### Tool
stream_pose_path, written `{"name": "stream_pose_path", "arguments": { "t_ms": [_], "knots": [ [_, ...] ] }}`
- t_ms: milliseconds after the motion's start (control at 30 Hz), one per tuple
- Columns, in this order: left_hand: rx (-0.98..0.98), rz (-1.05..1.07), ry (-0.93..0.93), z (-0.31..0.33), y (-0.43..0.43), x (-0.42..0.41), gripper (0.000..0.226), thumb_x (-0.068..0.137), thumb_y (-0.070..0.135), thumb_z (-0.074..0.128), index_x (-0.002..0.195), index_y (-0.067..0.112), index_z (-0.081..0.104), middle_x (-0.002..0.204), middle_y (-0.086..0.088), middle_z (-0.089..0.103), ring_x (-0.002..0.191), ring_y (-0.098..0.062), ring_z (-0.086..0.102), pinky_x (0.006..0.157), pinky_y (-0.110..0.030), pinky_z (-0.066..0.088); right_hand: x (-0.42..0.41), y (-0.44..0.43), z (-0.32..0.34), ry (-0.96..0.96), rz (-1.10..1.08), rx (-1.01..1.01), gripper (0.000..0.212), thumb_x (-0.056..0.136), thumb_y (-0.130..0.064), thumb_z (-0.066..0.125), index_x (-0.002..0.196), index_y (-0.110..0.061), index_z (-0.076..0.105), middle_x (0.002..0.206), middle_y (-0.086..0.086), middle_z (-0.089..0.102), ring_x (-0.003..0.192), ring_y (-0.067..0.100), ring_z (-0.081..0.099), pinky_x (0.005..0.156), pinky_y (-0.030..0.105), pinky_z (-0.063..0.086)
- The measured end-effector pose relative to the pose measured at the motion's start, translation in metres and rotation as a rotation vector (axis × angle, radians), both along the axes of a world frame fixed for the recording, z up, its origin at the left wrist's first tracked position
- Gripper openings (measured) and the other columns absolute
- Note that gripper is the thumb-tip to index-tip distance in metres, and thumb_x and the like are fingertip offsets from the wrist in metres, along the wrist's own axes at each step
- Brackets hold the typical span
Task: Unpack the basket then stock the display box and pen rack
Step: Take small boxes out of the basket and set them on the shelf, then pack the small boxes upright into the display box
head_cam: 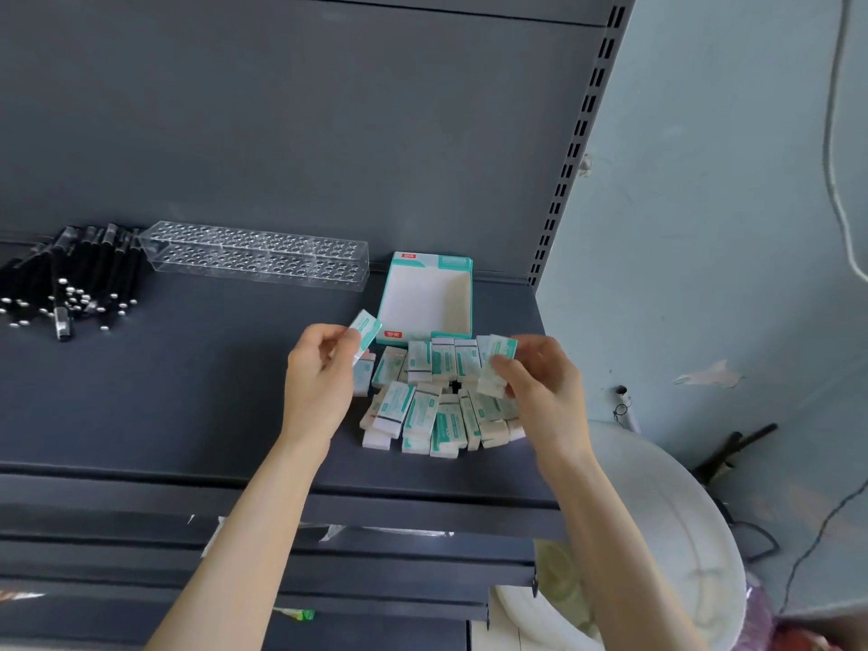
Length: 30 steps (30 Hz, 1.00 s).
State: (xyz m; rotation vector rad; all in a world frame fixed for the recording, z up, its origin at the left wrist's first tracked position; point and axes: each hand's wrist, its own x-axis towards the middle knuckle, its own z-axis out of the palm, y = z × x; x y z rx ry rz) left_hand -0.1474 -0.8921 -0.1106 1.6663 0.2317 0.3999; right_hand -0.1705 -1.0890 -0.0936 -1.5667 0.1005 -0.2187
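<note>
Box stocking appears in hand; left hand (319, 382) pinches one eraser (365, 327); right hand (540, 387) pinches a second eraser (499, 361); next, likely seat both flat in the display box (425, 298).

No legible text; red labels (392, 334) on display box (425, 298) too blurred.

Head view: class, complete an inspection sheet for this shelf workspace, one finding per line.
Surface: dark grey shelf, bears everything.
Job's things: display box empty; loose erasers heaped before it; pen rack empty; black pens piled left of it.
Clutter: torn paper scraps on the lower shelf edge.
Hands: left hand pinches one eraser; right hand holds another eraser.
Cables: pale cord on the wall; black cable lower right.
Surroundings: white basket beside the shelf.
</note>
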Motion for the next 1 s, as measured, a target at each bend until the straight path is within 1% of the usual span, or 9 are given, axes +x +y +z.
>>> {"name": "stream_pose_path", "arguments": {
  "t_ms": [100, 233, 367, 433, 533, 700, 800, 867, 1000],
  "knots": [
    [-0.061, -0.045, -0.038, 0.005, 0.006, 0.013, 0.009, 0.097, 0.018, 0.048, 0.091, 0.024, 0.052, 0.087, 0.004, 0.07, 0.07, 0.0, 0.064, 0.058, -0.009, 0.046, 0.018, 0.013, 0.006, -0.031, 0.044, -0.04, 0.023, 0.087, -0.004, 0.06, 0.104, -0.018, 0.056, 0.053, -0.014, 0.056, 0.049, 0.0, 0.053, 0.05, 0.009, 0.043],
    [-0.188, -0.203, -0.029, 0.013, 0.014, 0.036, 0.012, 0.097, 0.009, 0.048, 0.097, 0.021, 0.047, 0.084, 0.0, 0.071, 0.065, -0.009, 0.064, 0.059, -0.02, 0.051, 0.047, 0.036, 0.015, -0.012, 0.06, -0.022, 0.022, 0.083, -0.003, 0.065, 0.101, -0.013, 0.058, 0.083, 0.004, 0.069, 0.058, 0.009, 0.065, 0.055, 0.018, 0.051],
    [-0.279, -0.364, 0.05, 0.02, 0.025, 0.06, 0.017, 0.094, 0.0, 0.05, 0.098, 0.014, 0.059, 0.076, 0.0, 0.063, 0.062, -0.006, 0.056, 0.06, -0.021, 0.052, 0.075, 0.057, 0.019, -0.005, 0.047, -0.024, 0.026, 0.082, -0.002, 0.067, 0.102, -0.013, 0.053, 0.097, 0.012, 0.065, 0.062, 0.023, 0.069, 0.062, 0.028, 0.058],
    [-0.265, -0.42, 0.082, 0.021, 0.031, 0.072, 0.011, 0.094, 0.006, 0.052, 0.093, 0.01, 0.062, 0.071, -0.001, 0.058, 0.061, -0.008, 0.052, 0.057, -0.022, 0.049, 0.085, 0.066, 0.02, -0.014, 0.047, 0.01, 0.028, 0.083, 0.002, 0.065, 0.105, -0.013, 0.054, 0.098, 0.019, 0.061, 0.063, 0.024, 0.07, 0.063, 0.028, 0.058],
    [-0.228, -0.449, 0.113, 0.02, 0.033, 0.09, 0.012, 0.094, 0.018, 0.055, 0.091, 0.008, 0.06, 0.072, -0.001, 0.057, 0.062, -0.011, 0.052, 0.055, -0.025, 0.046, 0.097, 0.075, 0.022, -0.007, 0.04, 0.026, 0.02, 0.085, 0.0, 0.064, 0.101, -0.008, 0.058, 0.1, 0.021, 0.063, 0.067, 0.024, 0.071, 0.06, 0.023, 0.056],
    [-0.226, -0.461, 0.121, 0.019, 0.027, 0.111, 0.022, 0.087, 0.027, 0.066, 0.095, 0.007, 0.063, 0.076, 0.003, 0.07, 0.069, -0.013, 0.068, 0.051, -0.02, 0.049, 0.112, 0.079, 0.022, 0.058, 0.059, 0.011, 0.024, 0.085, 0.003, 0.062, 0.108, 0.001, 0.055, 0.099, 0.016, 0.066, 0.075, 0.024, 0.072, 0.066, 0.024, 0.058],
    [-0.208, -0.45, 0.131, 0.017, 0.025, 0.121, 0.016, 0.085, 0.017, 0.07, 0.095, 0.005, 0.067, 0.08, -0.005, 0.075, 0.073, -0.016, 0.071, 0.054, -0.02, 0.052, 0.119, 0.077, 0.02, 0.081, 0.11, -0.067, 0.03, 0.086, 0.004, 0.06, 0.115, 0.0, 0.055, 0.107, 0.015, 0.064, 0.085, 0.025, 0.071, 0.073, 0.028, 0.058],
    [-0.21, -0.429, 0.142, 0.015, 0.026, 0.127, 0.015, 0.084, 0.011, 0.071, 0.093, 0.001, 0.066, 0.076, -0.005, 0.074, 0.07, -0.014, 0.071, 0.053, -0.02, 0.052, 0.125, 0.073, 0.017, 0.085, 0.128, -0.155, 0.031, 0.086, 0.001, 0.061, 0.116, -0.005, 0.057, 0.107, 0.012, 0.064, 0.084, 0.021, 0.07, 0.073, 0.022, 0.056],
    [-0.177, -0.389, 0.169, 0.014, 0.025, 0.138, 0.019, 0.081, 0.008, 0.073, 0.094, -0.002, 0.063, 0.075, -0.006, 0.072, 0.063, -0.007, 0.068, 0.05, -0.017, 0.05, 0.141, 0.062, 0.012, 0.057, 0.105, -0.621, 0.034, 0.08, -0.009, 0.071, 0.113, -0.014, 0.064, 0.099, -0.008, 0.06, 0.076, 0.002, 0.062, 0.069, 0.006, 0.048]
  ]
}}
